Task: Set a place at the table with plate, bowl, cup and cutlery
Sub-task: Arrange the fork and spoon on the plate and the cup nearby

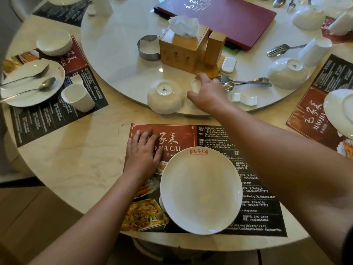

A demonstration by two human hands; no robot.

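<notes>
A white plate (200, 190) lies on the printed placemat (263, 213) right in front of me. My left hand (143, 150) rests flat on the mat's red upper-left part, fingers straight. My right hand (208, 90) reaches onto the white turntable (114, 54) and curls round a white cup (196, 86) standing there. Left of that cup sits an upturned white bowl (164, 96). A fork and spoon (246, 82) lie just right of my right hand, with white cutlery rests (246, 99) near them.
A wooden tissue box (183, 48), a metal ring (148, 46) and a maroon menu (225, 18) sit mid-turntable. A finished setting (32, 81) with plate, cutlery, bowl and cup lies at the left. More bowls, cups and forks crowd the right side.
</notes>
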